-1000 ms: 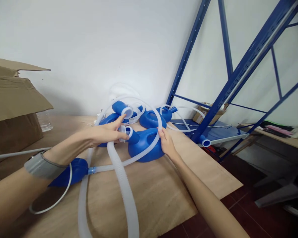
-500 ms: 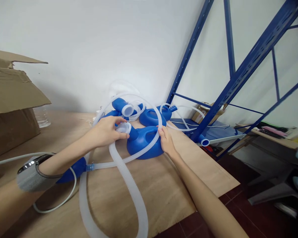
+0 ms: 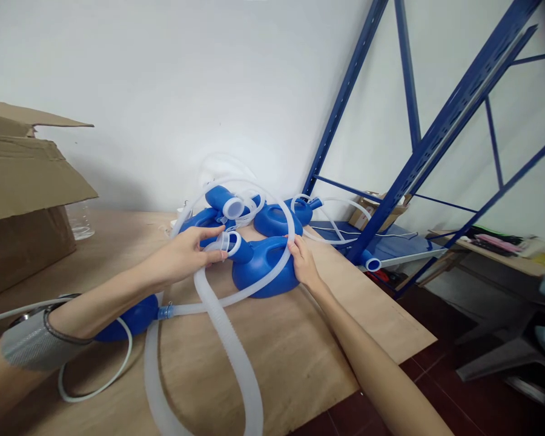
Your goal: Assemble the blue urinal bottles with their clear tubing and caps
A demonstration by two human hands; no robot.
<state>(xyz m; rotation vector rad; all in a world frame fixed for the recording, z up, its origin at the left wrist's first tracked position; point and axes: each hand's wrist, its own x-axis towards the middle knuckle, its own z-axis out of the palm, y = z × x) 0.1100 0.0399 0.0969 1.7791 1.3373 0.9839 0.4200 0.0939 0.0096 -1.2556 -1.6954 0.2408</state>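
My left hand point(image 3: 195, 251) pinches a translucent white cap point(image 3: 218, 243) between thumb and fingers. It is held just left of the open neck of a blue urinal bottle point(image 3: 258, 275), close to its rim. My right hand point(image 3: 303, 260) grips that bottle at its right end, beside the handle. A thin clear hose point(image 3: 272, 275) loops in front of the bottle and passes by my right fingers. Below my left hand, a thick ribbed white hose point(image 3: 234, 342) runs down towards me; whether it joins the cap is hard to see.
More blue bottles point(image 3: 270, 219) with coiled hoses stand behind on the wooden table point(image 3: 295, 357). Another blue bottle point(image 3: 138, 316) lies at left under my forearm. An opened cardboard box point(image 3: 27, 236) stands far left. Blue shelving point(image 3: 418, 163) rises at right, beyond the table's edge.
My left hand has moved slightly left with the cap, and the bottle's neck opening now shows. My right hand stays on the bottle. The view has shifted a little.
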